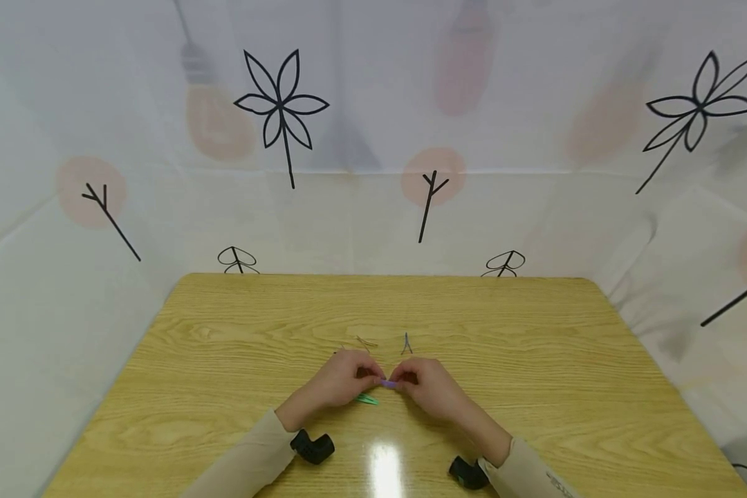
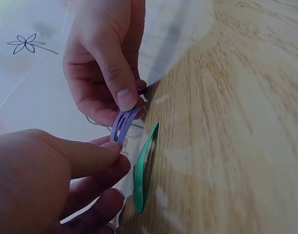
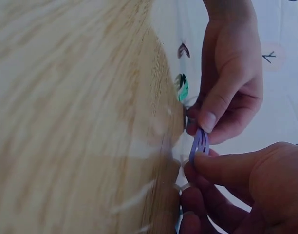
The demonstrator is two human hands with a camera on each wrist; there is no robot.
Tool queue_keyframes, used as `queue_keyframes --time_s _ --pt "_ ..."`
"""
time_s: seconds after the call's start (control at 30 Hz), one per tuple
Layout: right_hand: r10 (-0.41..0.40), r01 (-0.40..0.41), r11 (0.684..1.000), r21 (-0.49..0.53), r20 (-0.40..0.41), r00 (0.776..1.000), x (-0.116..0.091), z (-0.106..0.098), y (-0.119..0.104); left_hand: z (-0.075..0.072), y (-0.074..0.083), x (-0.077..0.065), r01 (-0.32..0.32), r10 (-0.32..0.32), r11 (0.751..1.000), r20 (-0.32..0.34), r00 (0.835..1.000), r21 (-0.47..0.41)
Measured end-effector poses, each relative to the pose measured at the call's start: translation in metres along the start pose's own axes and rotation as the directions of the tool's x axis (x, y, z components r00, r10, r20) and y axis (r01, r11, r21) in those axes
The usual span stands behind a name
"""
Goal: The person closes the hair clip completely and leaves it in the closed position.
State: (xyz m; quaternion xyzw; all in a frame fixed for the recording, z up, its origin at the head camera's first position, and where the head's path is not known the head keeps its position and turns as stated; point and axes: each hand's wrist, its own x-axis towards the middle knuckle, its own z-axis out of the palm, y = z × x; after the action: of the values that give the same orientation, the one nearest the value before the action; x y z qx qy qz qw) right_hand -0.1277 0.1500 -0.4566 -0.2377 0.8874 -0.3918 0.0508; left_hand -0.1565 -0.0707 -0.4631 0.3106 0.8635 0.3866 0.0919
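Observation:
A purple snap hair clip [image 2: 122,125] is stretched between both hands, a little above the table. My left hand [image 1: 347,377] pinches one end between thumb and fingertips. The other end is pinched by my right hand [image 1: 431,387], its thumb lying along the top of the clip. In the right wrist view the purple clip [image 3: 200,143] shows slots along its length. A green snap hair clip [image 2: 145,170] lies on the table just beside the left hand; in the head view that green clip [image 1: 367,399] sits below the left fingertips.
Beyond the hands, a bluish Y-shaped piece [image 1: 407,344] and thin brownish pieces [image 1: 366,342] lie on the wooden table [image 1: 224,325]. Black wrist devices [image 1: 313,447] sit by both sleeves. A patterned white cloth [image 1: 361,228] rises behind the table's far edge.

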Motion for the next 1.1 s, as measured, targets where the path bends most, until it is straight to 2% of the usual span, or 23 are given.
queue_keyframes --time_s 0.33,0.77,1.1 --pt "0.015 -0.015 1.0 -0.007 0.041 0.999 -0.0008 -0.0004 -0.0008 -0.0028 0.0022 -0.0001 -0.01 0.008 0.999 0.052 0.999 0.05" --pt "0.024 -0.026 0.999 0.029 0.062 0.998 -0.0017 -0.004 -0.0039 -0.0038 0.0041 0.0001 0.009 -0.013 0.998 0.069 0.998 0.06" --pt "0.029 -0.029 0.999 0.012 0.018 0.999 -0.0011 -0.0053 -0.0039 -0.0047 0.0052 0.0003 0.027 -0.03 0.999 0.07 0.997 0.04"
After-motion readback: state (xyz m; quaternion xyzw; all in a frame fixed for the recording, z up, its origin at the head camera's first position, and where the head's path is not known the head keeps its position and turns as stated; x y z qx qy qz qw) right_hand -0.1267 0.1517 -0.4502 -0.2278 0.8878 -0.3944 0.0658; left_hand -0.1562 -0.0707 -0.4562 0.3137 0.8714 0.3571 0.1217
